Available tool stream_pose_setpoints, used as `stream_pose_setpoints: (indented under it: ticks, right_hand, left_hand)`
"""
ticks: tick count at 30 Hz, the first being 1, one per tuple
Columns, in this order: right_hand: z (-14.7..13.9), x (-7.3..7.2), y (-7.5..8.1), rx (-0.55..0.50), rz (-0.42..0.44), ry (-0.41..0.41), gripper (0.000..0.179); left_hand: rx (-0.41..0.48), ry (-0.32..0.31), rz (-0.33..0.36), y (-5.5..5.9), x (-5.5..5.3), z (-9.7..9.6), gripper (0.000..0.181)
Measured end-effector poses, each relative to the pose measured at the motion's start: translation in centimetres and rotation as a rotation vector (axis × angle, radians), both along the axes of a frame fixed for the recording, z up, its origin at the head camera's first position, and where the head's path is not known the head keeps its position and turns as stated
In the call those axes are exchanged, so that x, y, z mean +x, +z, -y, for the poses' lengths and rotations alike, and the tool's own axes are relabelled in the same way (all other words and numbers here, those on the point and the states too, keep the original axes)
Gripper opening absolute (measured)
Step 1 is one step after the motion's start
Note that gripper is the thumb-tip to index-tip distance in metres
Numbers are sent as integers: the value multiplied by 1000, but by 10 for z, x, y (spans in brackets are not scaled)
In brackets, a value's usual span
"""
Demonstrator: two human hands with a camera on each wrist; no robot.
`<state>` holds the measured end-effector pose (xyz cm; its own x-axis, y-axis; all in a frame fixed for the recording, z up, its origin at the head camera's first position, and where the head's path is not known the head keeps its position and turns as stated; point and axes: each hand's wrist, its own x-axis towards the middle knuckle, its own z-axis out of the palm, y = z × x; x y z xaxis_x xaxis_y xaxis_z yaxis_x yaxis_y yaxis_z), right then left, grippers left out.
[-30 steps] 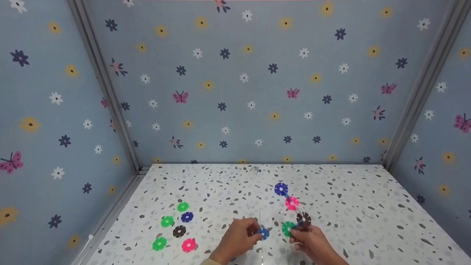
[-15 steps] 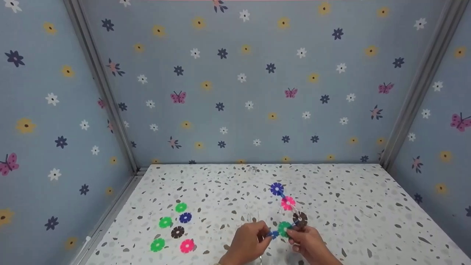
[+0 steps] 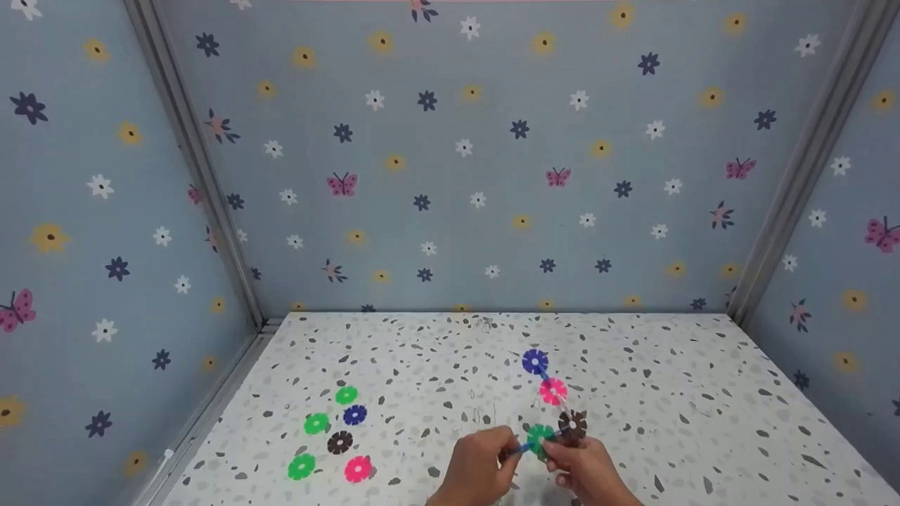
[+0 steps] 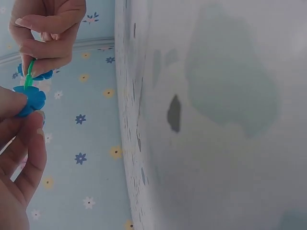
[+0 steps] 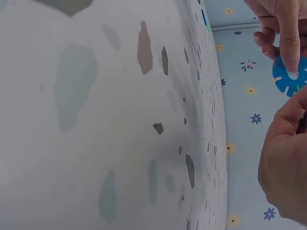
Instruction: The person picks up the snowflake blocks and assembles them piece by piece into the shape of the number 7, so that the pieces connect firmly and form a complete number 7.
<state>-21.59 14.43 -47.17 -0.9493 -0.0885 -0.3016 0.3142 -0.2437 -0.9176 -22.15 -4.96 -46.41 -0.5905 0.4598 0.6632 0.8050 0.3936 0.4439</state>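
Observation:
My left hand pinches a blue notched disc between thumb and fingers. My right hand grips a green notched disc at the near end of a chain of linked discs. In the left wrist view the green disc is edge-on, touching the blue disc's rim; how deep the slots mesh is unclear. Beyond it another blue disc shows by the right fingers. The chain runs on through a brown disc, a pink disc and a dark blue disc, with edge-on pieces between.
Loose discs lie at the left on the speckled white table: several green ones, a dark blue one, a brown one and a pink one. Flower-patterned walls enclose the table at the back and sides.
The left hand has moved right, bringing its blue disc from apart to the green disc's edge and turning it edge-on. The right hand has stayed nearly in place with the chain.

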Motion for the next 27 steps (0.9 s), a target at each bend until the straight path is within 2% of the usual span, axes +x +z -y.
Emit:
stream_pose_setpoints:
  ticks: [3,4,7,11,17,23,27]
  right_hand:
    - [-15,-18,-31,36,36,22,10]
    - [-18,-20,-35,43,51,28,13]
    - [-21,-24,-42,22,28,48,19]
    - [-17,-24,-39,1,26,36,24]
    - [-16,-27,-38,-13,38,43,16]
    - [-25,-30,-42,32,38,105,13]
    - [-28,-33,-46,51,37,123,14]
  left_hand:
    - [-7,80,-9,-39,-19,-9,21]
    - [16,92,-40,-49,-23,-12,25]
    - [46,67,-62,-59,-29,-12,26]
    - [47,48,-55,-58,-30,-13,27]
    - [36,64,-40,-55,-32,-18,28]
    - [-46,59,-17,-56,-34,-19,23]
    - [-114,39,45,-57,-36,-15,17]
